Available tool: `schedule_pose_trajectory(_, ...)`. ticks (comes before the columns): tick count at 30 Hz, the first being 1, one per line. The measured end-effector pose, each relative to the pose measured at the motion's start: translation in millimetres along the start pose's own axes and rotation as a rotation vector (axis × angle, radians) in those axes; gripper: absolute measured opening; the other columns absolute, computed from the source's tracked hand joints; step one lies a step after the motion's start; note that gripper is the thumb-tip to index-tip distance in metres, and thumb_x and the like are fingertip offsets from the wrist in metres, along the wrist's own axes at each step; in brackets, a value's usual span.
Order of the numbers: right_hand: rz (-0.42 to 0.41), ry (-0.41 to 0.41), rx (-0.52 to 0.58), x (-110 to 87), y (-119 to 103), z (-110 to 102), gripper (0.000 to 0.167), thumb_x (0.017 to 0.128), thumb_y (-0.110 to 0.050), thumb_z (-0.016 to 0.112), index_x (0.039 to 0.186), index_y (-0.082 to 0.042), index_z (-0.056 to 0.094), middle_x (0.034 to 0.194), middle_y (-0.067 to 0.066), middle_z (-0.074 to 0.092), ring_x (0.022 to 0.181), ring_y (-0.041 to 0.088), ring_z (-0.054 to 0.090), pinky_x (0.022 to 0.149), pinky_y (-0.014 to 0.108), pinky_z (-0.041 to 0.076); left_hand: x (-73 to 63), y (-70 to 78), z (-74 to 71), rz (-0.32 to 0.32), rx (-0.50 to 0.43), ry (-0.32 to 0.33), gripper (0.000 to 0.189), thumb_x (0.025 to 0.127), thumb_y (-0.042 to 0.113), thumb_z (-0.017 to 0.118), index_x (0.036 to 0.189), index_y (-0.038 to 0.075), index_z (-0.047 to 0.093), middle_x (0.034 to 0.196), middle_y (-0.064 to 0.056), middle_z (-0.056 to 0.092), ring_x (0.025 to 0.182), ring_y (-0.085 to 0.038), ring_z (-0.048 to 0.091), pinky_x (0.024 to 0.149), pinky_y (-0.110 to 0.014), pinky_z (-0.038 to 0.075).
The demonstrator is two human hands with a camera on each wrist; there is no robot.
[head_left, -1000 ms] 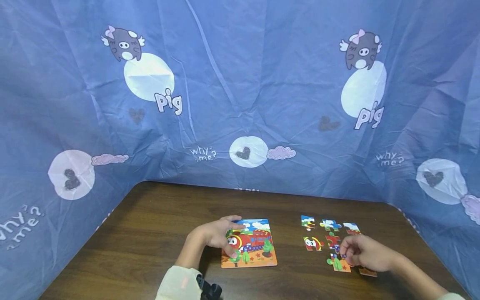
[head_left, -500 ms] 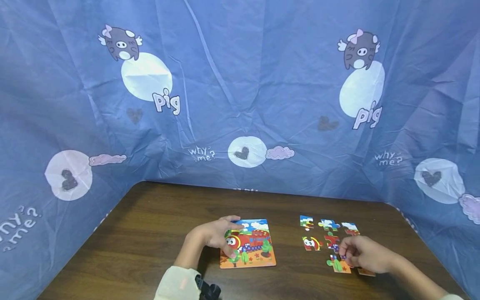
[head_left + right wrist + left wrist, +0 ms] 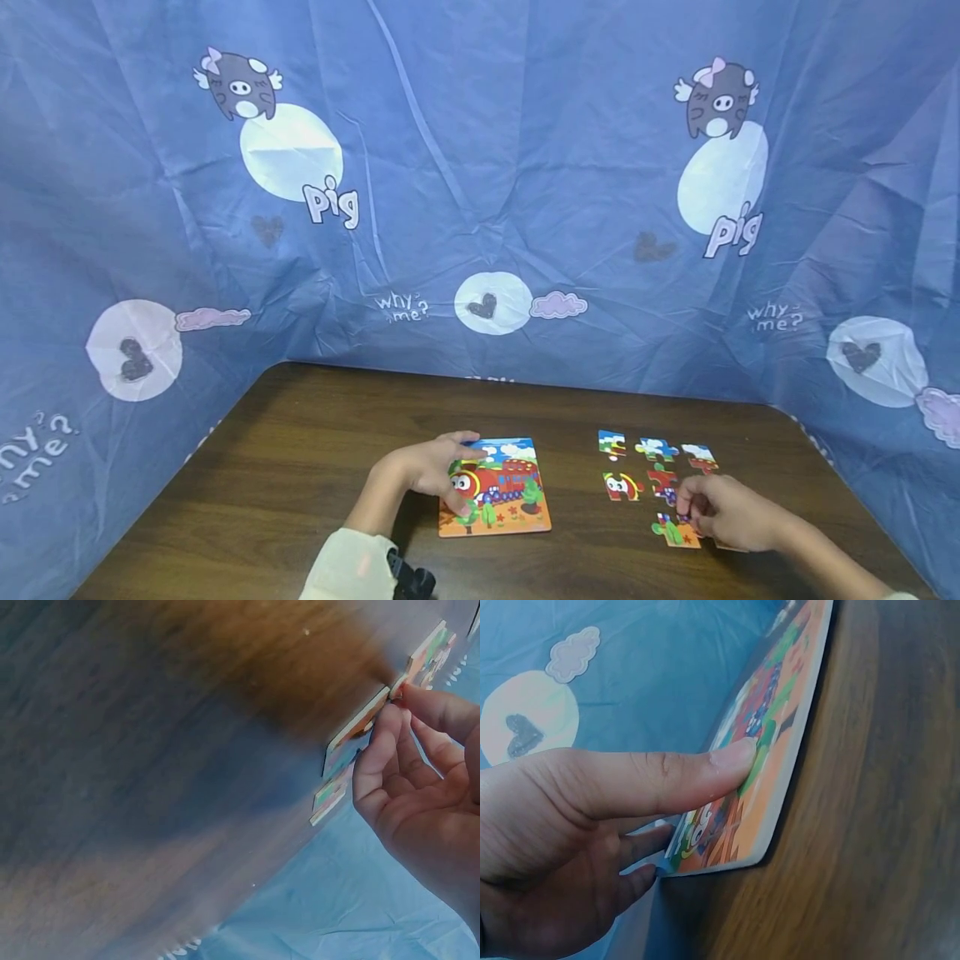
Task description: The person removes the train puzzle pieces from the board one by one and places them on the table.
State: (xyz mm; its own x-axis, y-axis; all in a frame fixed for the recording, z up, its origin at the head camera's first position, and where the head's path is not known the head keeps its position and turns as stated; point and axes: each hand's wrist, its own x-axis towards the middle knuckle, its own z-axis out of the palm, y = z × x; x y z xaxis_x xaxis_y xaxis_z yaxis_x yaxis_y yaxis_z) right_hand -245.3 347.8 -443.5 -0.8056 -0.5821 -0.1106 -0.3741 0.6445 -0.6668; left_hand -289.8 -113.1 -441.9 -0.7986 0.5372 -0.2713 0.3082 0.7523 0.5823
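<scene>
My left hand point(image 3: 431, 471) rests with spread, mostly straight fingers over the left side of a square train picture board point(image 3: 517, 504). In the left wrist view, its thumb point(image 3: 697, 776) lies flat on the printed face, while other fingertips reach the board's edge. My right hand point(image 3: 735, 512) pinches a small puzzle piece point(image 3: 398, 686) between thumb and forefinger, low over the table; most of that piece is hidden by the fingertips. Beside these fingertips lie a green-tree puzzle piece point(image 3: 678, 533) and a red train puzzle piece point(image 3: 662, 482).
More puzzle pieces lie behind: a train-face piece point(image 3: 621, 486), a sky piece point(image 3: 611, 442), a cloud piece point(image 3: 657, 448) and a corner piece point(image 3: 699, 455). Another piece point(image 3: 731, 547) shows partly under my right hand. A blue printed cloth point(image 3: 480, 167) walls in the brown table point(image 3: 360, 408).
My right hand has shifted slightly toward the near side, covering more of the lower right piece; the green-tree piece has slid slightly nearer. My left hand stays put on the board.
</scene>
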Motion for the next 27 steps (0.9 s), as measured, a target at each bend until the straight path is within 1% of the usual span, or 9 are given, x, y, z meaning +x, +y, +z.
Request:
schedule_pose_trajectory(3,0.007,0.007,-0.024,1.5,-1,1,0.021,0.082,0.012,0.061,0.093,-0.006,0.062,0.077,-0.002,0.057,0.066,0.003,0.05,0.053,0.022,0.043,-0.4,1.0,-0.6,0.003,0.022,-0.011,0.086,0.074,0.026,0.093,0.15,0.021,0.054,0.167,-0.003,0.026,0.153,-0.033,0.022,0.115,-0.061,0.032)
schedule_pose_trajectory(7,-0.021,0.012,-0.013,5.9,-4,1,0.022,0.081,0.014,0.061,0.093,-0.005,0.061,0.076,-0.003,0.057,0.066,0.003,0.052,0.053,0.021,0.045,-0.2,2.6,-1.8,-0.01,0.044,-0.025,0.086,0.075,0.028,0.093,0.151,0.023,0.053,0.167,-0.002,0.026,0.153,-0.032,0.022,0.115,-0.06,0.033)
schedule_pose_trajectory(11,-0.068,0.026,0.004,12.5,-9,-2,0.018,0.085,0.014,0.061,0.094,-0.002,0.061,0.075,-0.003,0.057,0.066,0.002,0.053,0.054,0.022,0.048,-0.5,4.0,-2.8,-0.011,0.061,-0.029,0.086,0.076,0.03,0.093,0.151,0.023,0.053,0.167,-0.002,0.026,0.153,-0.031,0.022,0.116,-0.059,0.033)
schedule_pose_trajectory(14,-0.073,0.04,0.012,17.1,-15,-4,0.014,0.088,0.01,0.063,0.095,-0.001,0.062,0.078,0.0,0.06,0.067,0.003,0.055,0.056,0.022,0.049,-1.0,4.9,-3.1,-0.004,0.083,-0.034,0.086,0.076,0.033,0.092,0.152,0.023,0.052,0.167,-0.003,0.025,0.153,-0.03,0.022,0.117,-0.058,0.032)
schedule_pose_trajectory(17,-0.061,0.047,0.023,23.2,-23,-4,0.011,0.09,0.006,0.065,0.098,-0.001,0.063,0.08,0.001,0.062,0.068,0.005,0.056,0.056,0.023,0.05,-1.5,5.8,-4.1,0.001,0.105,-0.042,0.082,0.08,0.036,0.088,0.152,0.023,0.051,0.167,-0.003,0.024,0.154,-0.03,0.021,0.118,-0.057,0.031)
schedule_pose_trajectory(20,-0.063,0.057,0.005,32.0,-32,-3,0.01,0.09,0.002,0.068,0.098,-0.002,0.063,0.079,0.0,0.061,0.069,0.006,0.055,0.057,0.022,0.049,-1.4,6.0,-5.3,0.003,0.124,-0.047,0.072,0.089,0.039,0.08,0.153,0.022,0.051,0.168,-0.003,0.025,0.154,-0.03,0.021,0.119,-0.057,0.03)
schedule_pose_trajectory(23,-0.071,0.065,-0.007,42.9,-43,0,0.009,0.09,0.002,0.069,0.097,-0.002,0.064,0.078,-0.001,0.06,0.069,0.006,0.055,0.059,0.022,0.047,-0.6,5.5,-5.9,-0.003,0.144,-0.049,0.065,0.095,0.042,0.072,0.153,0.023,0.051,0.168,-0.003,0.025,0.154,-0.029,0.022,0.119,-0.056,0.029)
schedule_pose_trajectory(27,-0.066,0.058,-0.003,59.7,-55,6,0.009,0.091,0.004,0.067,0.098,-0.001,0.064,0.078,0.0,0.06,0.069,0.009,0.056,0.059,0.022,0.047,1.6,5.6,-6.3,-0.002,0.163,-0.05,0.064,0.095,0.043,0.071,0.153,0.024,0.051,0.167,-0.003,0.027,0.153,-0.03,0.023,0.119,-0.056,0.029)
